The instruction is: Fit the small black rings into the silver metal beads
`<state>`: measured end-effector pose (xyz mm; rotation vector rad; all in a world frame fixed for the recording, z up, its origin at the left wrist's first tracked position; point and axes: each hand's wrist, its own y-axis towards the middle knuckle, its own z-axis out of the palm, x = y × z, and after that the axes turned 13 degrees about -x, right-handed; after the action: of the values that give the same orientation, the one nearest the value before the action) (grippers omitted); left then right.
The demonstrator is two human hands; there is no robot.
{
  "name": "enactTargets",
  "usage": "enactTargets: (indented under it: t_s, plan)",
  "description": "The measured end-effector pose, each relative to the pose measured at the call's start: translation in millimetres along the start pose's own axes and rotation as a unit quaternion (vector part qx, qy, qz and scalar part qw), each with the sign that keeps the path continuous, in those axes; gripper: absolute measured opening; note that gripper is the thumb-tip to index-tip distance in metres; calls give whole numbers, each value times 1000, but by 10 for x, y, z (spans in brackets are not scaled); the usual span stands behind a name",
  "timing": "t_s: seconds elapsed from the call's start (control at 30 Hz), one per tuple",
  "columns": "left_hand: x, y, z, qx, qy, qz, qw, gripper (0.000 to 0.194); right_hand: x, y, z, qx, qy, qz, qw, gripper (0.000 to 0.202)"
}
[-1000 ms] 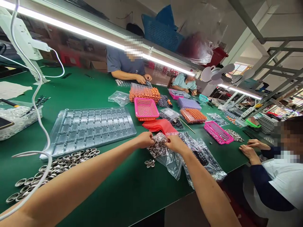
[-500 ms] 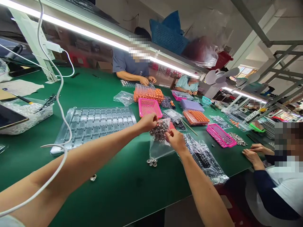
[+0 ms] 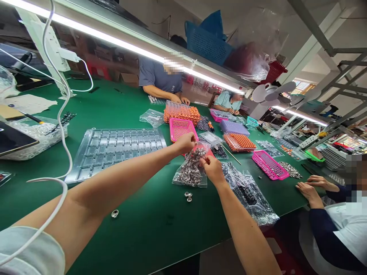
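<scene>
A clear plastic bag (image 3: 187,175) full of small shiny silver round parts hangs between my two hands, just above the green table. My left hand (image 3: 185,143) pinches its upper edge on the left, fingers closed. Lower on the right side, my right hand (image 3: 211,168) has its fingers closed on the bag too. Most of the silver parts lie in the bag's lower half, with some up near the fingers. Below the bag, a few loose silver parts (image 3: 188,196) rest on the table. Another single silver ring-like part (image 3: 115,213) lies farther left, beside my left forearm.
Left of the bag lies a clear compartment tray (image 3: 120,149). Behind it stand a pink basket (image 3: 183,131) and stacked trays of orange parts (image 3: 182,112). Bags of black parts (image 3: 246,193) lie right. A white cable (image 3: 61,126) hangs at left. Co-workers' hands (image 3: 315,187) are nearby.
The silver parts have dropped from the bag's top into its lower half, and the bag now bulges downward. My left hand has shifted slightly up and right. Fewer loose parts show beneath.
</scene>
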<state>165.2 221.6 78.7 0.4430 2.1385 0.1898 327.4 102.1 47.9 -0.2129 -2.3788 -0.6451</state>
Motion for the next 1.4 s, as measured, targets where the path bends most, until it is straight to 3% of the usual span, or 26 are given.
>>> enactTargets:
  t_s: [0.47, 0.83, 1.03, 1.13, 1.23, 1.4]
  plan:
    - [-297, -35, -24, 1, -27, 9, 1000, 34, 94, -117, -232, -60, 45, 4, 997, 40]
    - [-201, -97, 18, -29, -68, 22, 997, 35, 71, -137, -226, -96, 59, 26, 993, 36]
    - [58, -547, -40, -12, -22, 20, 999, 34, -22, -88, -217, -99, 45, 46, 993, 34]
    - [271, -867, -34, 10, 15, 18, 1000, 34, -6, -177, -272, -106, 42, 40, 993, 51]
    - [493, -1129, -3, 22, 51, 9, 998, 39, 58, -437, -387, -73, 42, 13, 996, 55]
    - [732, -1434, 60, 51, 74, 26, 996, 41, 48, -1025, -520, 46, -13, -21, 999, 36]
